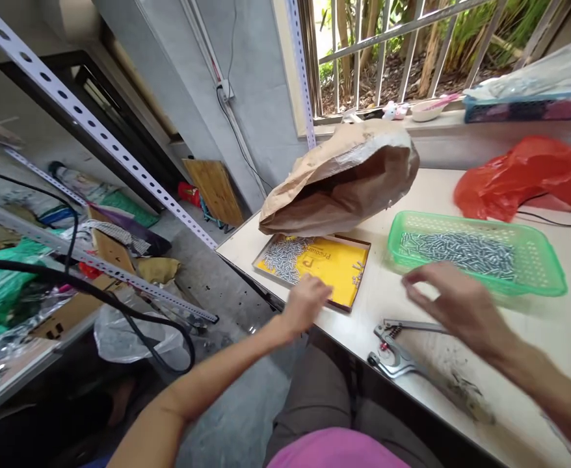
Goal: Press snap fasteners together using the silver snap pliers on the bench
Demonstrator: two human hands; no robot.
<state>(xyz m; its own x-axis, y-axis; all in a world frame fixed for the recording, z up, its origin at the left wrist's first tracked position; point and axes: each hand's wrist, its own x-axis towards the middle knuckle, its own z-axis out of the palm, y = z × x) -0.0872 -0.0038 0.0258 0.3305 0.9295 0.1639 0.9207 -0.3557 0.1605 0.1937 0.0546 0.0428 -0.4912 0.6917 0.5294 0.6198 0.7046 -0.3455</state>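
My left hand [305, 303] is over the near edge of a shallow tray [348, 307] with a yellow bottom; its fingers are curled together, and what they hold, if anything, is hidden. Small metal pins [285, 259] lie heaped on the tray's left side, with several more at its right edge. Slightly blurred, my right hand [454, 304] hovers by the near side of a green basket [544, 260] of similar metal pieces [461, 253]. Its thumb and forefinger curve toward each other, and whether anything small is between them is unclear. Below it on the table lies a metal hand tool [397, 364].
A large open paper bag [344, 188] stands behind the tray and overhangs its back. A red plastic bag [524, 179] lies at the back right of the table [426, 188]. Slotted metal bars [95, 127] cross the left side.
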